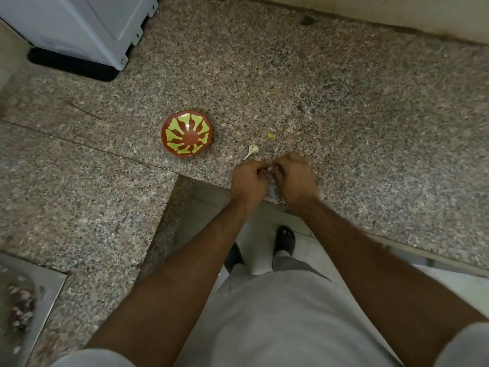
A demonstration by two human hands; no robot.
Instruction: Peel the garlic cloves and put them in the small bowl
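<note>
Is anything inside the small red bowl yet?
No peeled cloves show inside the small red bowl with yellow-green markings; its visible inside looks empty. One pale garlic piece lies on the speckled granite counter, beside it.

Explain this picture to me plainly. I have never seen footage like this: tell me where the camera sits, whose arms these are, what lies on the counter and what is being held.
There is one picture, taken by a wide-angle camera worn on a person's head and looking down, so the arms, the grey clothing and the sandalled feet below belong to the wearer. No machine is involved. The left hand and right hand meet at the edge of a speckled stone counter, fingers curled together around something small and pale, probably a garlic clove, though it is mostly hidden. On the counter sit a small red bowl with yellow-green markings, which looks empty, a garlic piece with a thin stem and a yellowish scrap. A white appliance stands at the top left.
</note>
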